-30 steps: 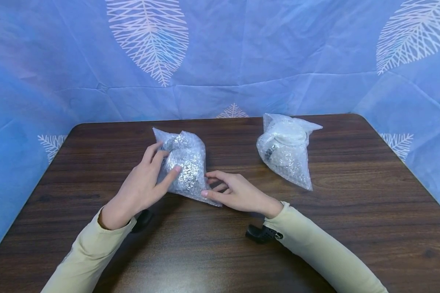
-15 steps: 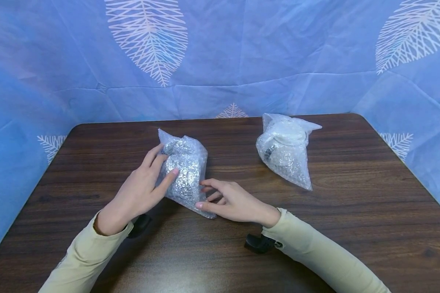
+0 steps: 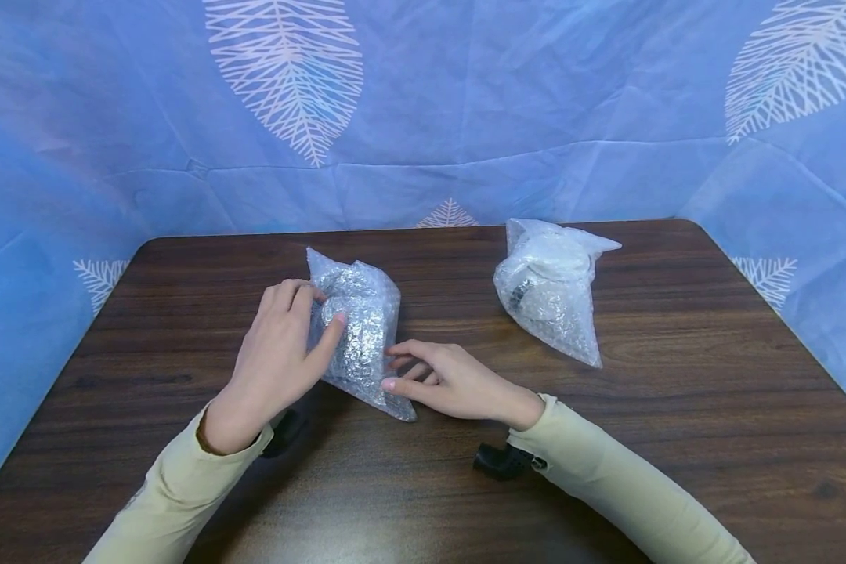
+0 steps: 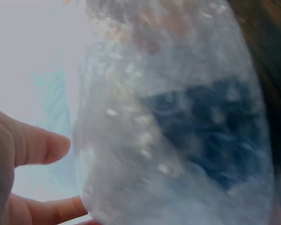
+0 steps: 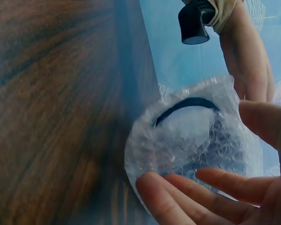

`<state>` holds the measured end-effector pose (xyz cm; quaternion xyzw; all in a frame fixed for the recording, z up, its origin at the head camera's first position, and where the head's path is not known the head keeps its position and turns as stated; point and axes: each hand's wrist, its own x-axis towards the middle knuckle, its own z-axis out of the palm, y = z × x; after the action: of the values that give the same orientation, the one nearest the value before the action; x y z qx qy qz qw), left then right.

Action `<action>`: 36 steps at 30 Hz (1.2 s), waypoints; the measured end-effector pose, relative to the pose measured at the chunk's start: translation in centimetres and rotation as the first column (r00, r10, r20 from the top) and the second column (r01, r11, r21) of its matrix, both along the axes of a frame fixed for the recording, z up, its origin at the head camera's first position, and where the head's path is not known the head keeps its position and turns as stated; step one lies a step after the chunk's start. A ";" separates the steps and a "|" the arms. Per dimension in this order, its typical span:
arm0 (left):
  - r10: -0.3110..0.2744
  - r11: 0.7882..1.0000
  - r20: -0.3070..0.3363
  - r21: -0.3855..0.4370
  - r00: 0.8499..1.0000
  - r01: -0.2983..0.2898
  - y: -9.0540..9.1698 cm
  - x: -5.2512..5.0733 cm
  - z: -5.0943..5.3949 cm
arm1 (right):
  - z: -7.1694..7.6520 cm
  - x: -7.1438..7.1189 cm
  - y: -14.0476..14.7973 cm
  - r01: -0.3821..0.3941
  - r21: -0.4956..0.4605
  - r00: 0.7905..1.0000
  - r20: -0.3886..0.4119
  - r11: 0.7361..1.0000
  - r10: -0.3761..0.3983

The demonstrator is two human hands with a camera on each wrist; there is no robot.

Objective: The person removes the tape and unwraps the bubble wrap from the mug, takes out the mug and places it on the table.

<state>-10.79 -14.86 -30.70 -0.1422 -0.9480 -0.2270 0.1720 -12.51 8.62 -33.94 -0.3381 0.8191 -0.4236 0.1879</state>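
While two pale sleeves [image 3: 620,478] extend from the near side over the dark wood-grain table [image 3: 395,486], a black wrist-mounted device [image 3: 499,460] projects below the right cuff. The right hand [image 3: 458,380] is partly open, thumb and fingers apart, with its tips at the lower right edge of the bubble-wrap package [image 3: 361,321]. The left hand [image 3: 271,356] is partly open, its fingers bent at the left side of the package and its thumb at the upper face. Whether either hand grips the wrap cannot be determined. The package lies between both hands, left of the table's centre; a dark curved band [image 5: 189,104] shows through its wrap. Farther right, a second bubble-wrap package [image 3: 550,290] rests near the table's far edge. Behind hangs a blue backdrop [image 3: 430,94] printed with white leaves.
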 end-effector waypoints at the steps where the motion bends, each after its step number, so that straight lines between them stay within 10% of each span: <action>1: 0.002 1.000 -0.023 0.012 1.000 -0.001 0.1 -0.1 0.1 | 0.0 -0.2 0.1 0.007 0.003 1.000 -0.008 1.000 -0.007; 12: 0.002 1.000 -0.044 0.022 0.999 -0.001 1.1 -1.3 0.6 | 0.2 -1.8 0.1 0.141 -0.044 0.981 -0.131 0.989 -0.146; 27: -0.011 0.999 0.006 0.053 1.000 0.011 2.0 -2.1 0.8 | 0.3 -3.5 -0.7 0.294 -0.141 0.946 -0.098 0.945 -0.309; 36: -0.021 0.997 0.054 0.072 0.998 0.018 2.2 -2.4 1.2 | 0.3 -4.0 -1.2 0.200 -0.178 0.953 -0.194 0.964 -0.233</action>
<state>-13.21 -12.69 -29.51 -0.1390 -0.9422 -0.2662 0.1486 -16.49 7.47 -33.63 -0.3032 0.8310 -0.4658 0.0244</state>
